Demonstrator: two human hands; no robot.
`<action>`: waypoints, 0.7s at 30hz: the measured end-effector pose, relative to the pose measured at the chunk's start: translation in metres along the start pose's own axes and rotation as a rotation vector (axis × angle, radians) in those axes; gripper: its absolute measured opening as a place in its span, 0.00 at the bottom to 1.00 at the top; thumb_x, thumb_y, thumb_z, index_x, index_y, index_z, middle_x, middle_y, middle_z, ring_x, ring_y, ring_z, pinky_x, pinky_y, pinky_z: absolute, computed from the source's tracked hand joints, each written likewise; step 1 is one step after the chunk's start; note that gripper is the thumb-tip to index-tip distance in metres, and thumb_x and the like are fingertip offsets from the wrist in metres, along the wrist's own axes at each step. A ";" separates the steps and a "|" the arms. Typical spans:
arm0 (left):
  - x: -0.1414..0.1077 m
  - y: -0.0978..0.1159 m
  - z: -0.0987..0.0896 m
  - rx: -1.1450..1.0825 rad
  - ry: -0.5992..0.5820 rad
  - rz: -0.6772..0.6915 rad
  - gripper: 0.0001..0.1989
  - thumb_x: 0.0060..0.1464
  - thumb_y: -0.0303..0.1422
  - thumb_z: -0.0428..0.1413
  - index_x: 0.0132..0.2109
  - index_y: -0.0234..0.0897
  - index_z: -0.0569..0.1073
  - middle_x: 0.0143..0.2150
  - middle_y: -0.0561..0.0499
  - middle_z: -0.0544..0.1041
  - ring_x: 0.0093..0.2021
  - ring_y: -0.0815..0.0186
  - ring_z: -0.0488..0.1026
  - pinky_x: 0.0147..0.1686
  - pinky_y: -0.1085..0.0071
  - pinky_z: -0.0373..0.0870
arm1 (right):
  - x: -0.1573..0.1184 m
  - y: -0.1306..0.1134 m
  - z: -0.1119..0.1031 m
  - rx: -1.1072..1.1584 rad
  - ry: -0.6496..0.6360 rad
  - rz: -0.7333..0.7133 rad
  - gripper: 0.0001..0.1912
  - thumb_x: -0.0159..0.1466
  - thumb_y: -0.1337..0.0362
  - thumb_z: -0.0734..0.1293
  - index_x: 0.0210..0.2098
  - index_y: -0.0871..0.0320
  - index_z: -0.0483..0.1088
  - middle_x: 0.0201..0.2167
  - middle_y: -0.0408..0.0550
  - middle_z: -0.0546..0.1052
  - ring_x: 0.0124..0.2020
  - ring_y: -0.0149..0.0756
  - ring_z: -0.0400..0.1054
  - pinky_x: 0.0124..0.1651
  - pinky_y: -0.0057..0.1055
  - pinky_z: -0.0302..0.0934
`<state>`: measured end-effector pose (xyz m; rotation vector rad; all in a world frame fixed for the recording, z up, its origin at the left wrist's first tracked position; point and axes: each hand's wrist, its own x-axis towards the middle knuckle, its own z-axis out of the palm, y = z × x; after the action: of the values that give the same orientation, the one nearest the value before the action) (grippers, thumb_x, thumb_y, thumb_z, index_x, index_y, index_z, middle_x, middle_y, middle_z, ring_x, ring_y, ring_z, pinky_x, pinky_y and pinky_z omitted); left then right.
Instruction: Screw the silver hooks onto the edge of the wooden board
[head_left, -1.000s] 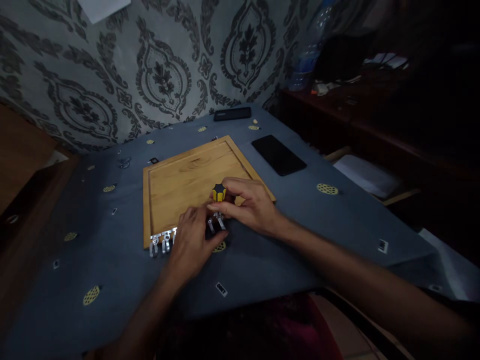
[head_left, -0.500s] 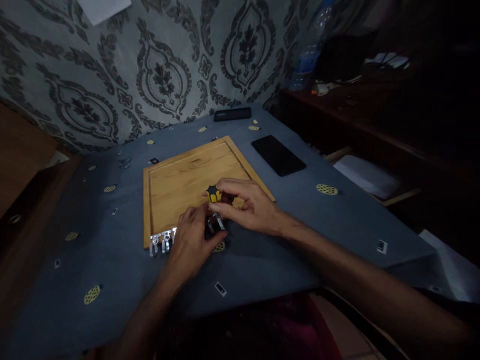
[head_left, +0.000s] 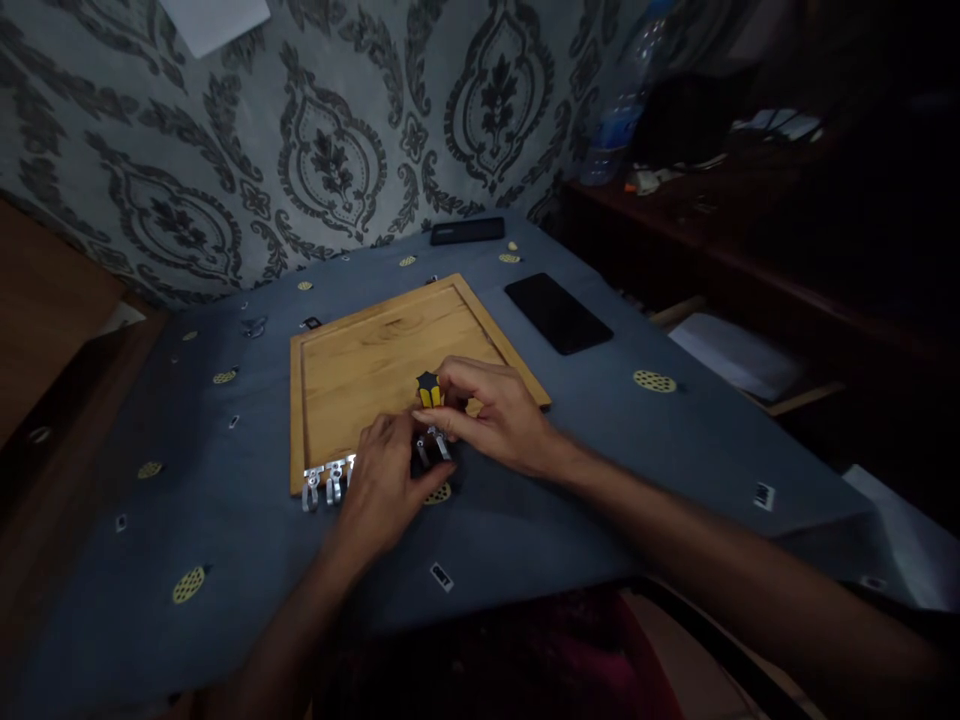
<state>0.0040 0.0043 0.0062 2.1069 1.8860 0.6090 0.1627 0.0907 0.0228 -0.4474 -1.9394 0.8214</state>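
Observation:
My right hand (head_left: 499, 405) is closed around a screwdriver (head_left: 429, 389) with a black and yellow handle, its end pointing up. The screwdriver stands over the near edge of a framed wooden board (head_left: 375, 375); its tip is hidden by my fingers. Along that edge runs a metal hook rail (head_left: 334, 483) with several silver hooks jutting towards me. My left hand (head_left: 382, 475) grips the rail from the left, its thumb below, and covers the rail's middle. One hook shows between thumb and index finger.
The board lies on a blue patterned tablecloth (head_left: 525, 540). Right of it is a black phone (head_left: 559, 312), and a dark phone case (head_left: 468, 231) lies by the wall. A small clear plastic bag (head_left: 254, 327) lies left. A water bottle (head_left: 619, 120) stands on the brown desk.
The screwdriver handle has turned slightly in my right hand, and the right fingers have shifted a little around it. My left hand stays in place on the rail.

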 end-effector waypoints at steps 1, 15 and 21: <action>0.000 0.000 0.000 0.001 0.000 0.000 0.17 0.57 0.33 0.63 0.50 0.38 0.69 0.45 0.46 0.75 0.48 0.52 0.72 0.47 0.55 0.69 | -0.001 0.000 0.001 0.001 0.005 -0.002 0.15 0.68 0.59 0.68 0.27 0.56 0.62 0.23 0.38 0.64 0.25 0.27 0.60 0.29 0.27 0.55; -0.003 -0.002 -0.001 -0.111 0.001 0.003 0.31 0.55 0.32 0.65 0.63 0.41 0.62 0.51 0.46 0.78 0.54 0.52 0.71 0.55 0.51 0.67 | 0.003 -0.007 -0.012 0.113 0.291 0.183 0.13 0.65 0.56 0.70 0.30 0.54 0.64 0.24 0.40 0.67 0.22 0.29 0.65 0.24 0.29 0.60; -0.004 -0.005 -0.002 -0.118 -0.002 -0.008 0.33 0.55 0.36 0.66 0.63 0.41 0.62 0.53 0.45 0.76 0.55 0.52 0.70 0.56 0.51 0.67 | -0.001 -0.005 -0.010 -0.019 0.243 0.164 0.11 0.65 0.60 0.69 0.30 0.55 0.65 0.25 0.42 0.68 0.27 0.32 0.64 0.29 0.31 0.60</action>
<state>-0.0012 0.0007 0.0051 2.0246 1.8089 0.6982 0.1721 0.0902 0.0291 -0.6921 -1.7030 0.8126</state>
